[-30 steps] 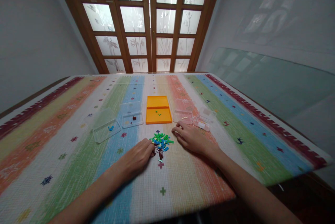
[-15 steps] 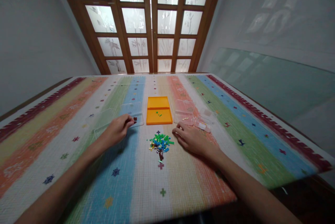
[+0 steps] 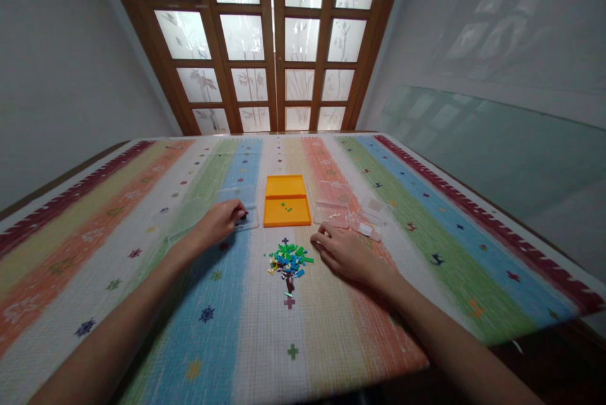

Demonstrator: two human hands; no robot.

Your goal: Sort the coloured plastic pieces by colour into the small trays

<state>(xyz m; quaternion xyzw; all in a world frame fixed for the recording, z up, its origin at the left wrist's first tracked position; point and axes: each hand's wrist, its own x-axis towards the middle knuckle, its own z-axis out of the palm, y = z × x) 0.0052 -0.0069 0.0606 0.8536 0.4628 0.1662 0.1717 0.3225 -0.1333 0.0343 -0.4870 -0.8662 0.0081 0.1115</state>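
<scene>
Clear shallow plastic box (image 3: 253,221), ten o'clock from the heap of small green and blue pieces (image 3: 288,260), sits under the left hand (image 3: 218,225), fingers pinched, grasp indeterminable; right hand (image 3: 348,252), loosely spread, empty, rests at three o'clock; orange rectangular plastic tray (image 3: 286,202) at twelve.

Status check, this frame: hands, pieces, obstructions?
Left hand at clear tray, fingertips over its rim, grip unclear. Right hand resting on mat beside brick pile. Nothing between pile and tray.

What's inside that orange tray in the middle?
Only a few tiny green pieces, in the near half of the orange tray. Nothing covers it, so its whole inside shows.
</scene>
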